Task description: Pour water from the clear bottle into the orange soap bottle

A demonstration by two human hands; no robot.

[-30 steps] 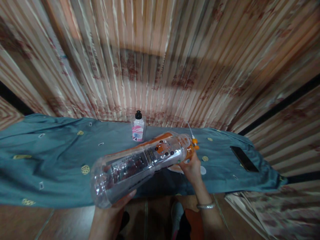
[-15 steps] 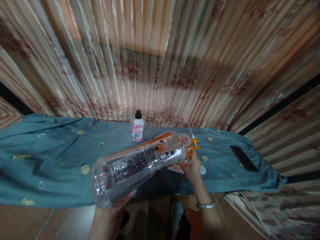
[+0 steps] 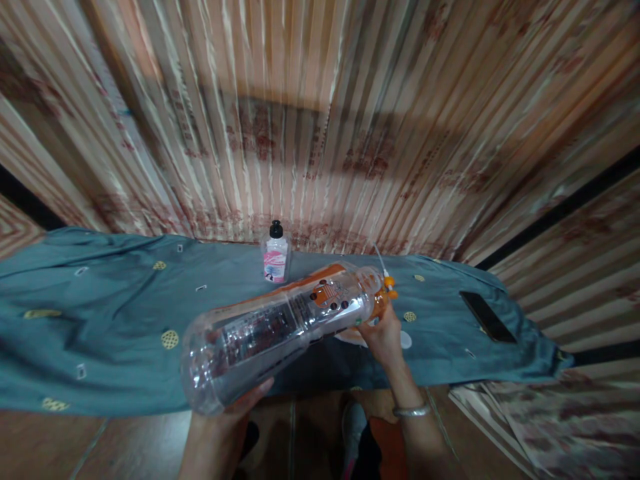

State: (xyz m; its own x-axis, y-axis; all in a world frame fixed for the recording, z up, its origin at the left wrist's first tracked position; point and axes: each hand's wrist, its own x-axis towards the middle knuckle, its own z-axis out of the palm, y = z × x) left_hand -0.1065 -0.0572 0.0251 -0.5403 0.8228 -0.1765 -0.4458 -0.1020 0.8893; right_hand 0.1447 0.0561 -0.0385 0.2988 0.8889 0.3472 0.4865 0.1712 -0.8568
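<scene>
A large clear plastic bottle (image 3: 270, 333) lies tilted across my two hands, its wide base low on the left and its neck up on the right. Orange markings and dark print show on its side. My left hand (image 3: 225, 427) holds it from below near the base, with most fingers hidden behind the plastic. Around the neck end, my right hand (image 3: 384, 333) is closed, at the orange cap piece (image 3: 381, 303). A thin whitish stem (image 3: 381, 259) with small orange parts sticks up there. Beneath the right hand, a white flat item (image 3: 406, 340) is partly covered.
Behind the big bottle stands a small bottle (image 3: 276, 263) with a black cap and pink label. A black phone (image 3: 487, 317) lies at the right on the teal cloth (image 3: 120, 320). A pleated curtain (image 3: 300, 133) hangs along the back; tiled floor (image 3: 140, 443) is below.
</scene>
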